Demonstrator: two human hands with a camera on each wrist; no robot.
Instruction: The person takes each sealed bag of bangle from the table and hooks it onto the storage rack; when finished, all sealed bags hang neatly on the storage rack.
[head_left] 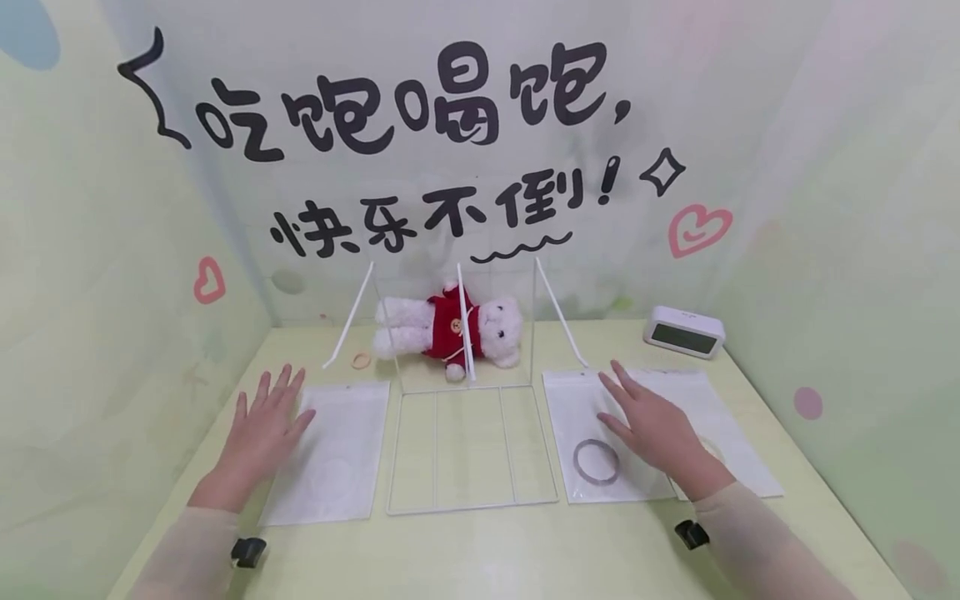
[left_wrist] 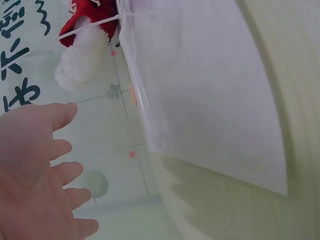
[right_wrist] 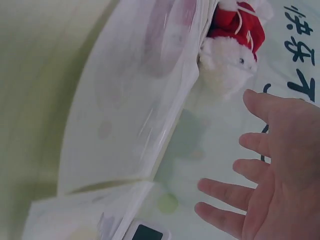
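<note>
Standing between two hands, the white wire rack [head_left: 467, 389] seems light and stiff, best held by its frame. At its 9 o'clock lies the left packet [head_left: 356, 433]; at 3 o'clock, the inner packet [head_left: 567, 425] and outer packet [head_left: 738, 442]: probably light, slippery, best pinched at an edge. The left hand [head_left: 264, 429] and right hand [head_left: 658, 427] hover, fingers apart, holding nothing. Smallest, the inner packet's dark ring [head_left: 598, 482] looks rigid, perhaps fragile.
</note>
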